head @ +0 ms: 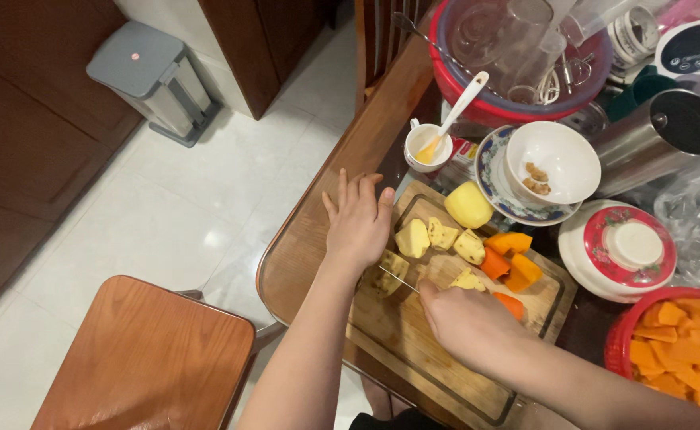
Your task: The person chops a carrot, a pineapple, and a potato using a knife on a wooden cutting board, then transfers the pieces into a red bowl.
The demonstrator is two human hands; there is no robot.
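Fingers (348, 191) of the left hand (358, 223) are spread flat beside a yellow potato chunk (391, 269)

A knife (398, 279) is gripped in the right hand (465, 318), blade on the chunk; cut yellow and orange pieces (511, 267) are gathered on the wooden cutting board (402, 334) on the counter (302, 255).

view: head, single camera worn on the person | aim: steeply down and slightly forward over the bench (318, 239) edge | range: close, forearms fill the lower frame | frame: cutting board (414, 342) central, tiled floor (191, 207) left | shared views: only this one
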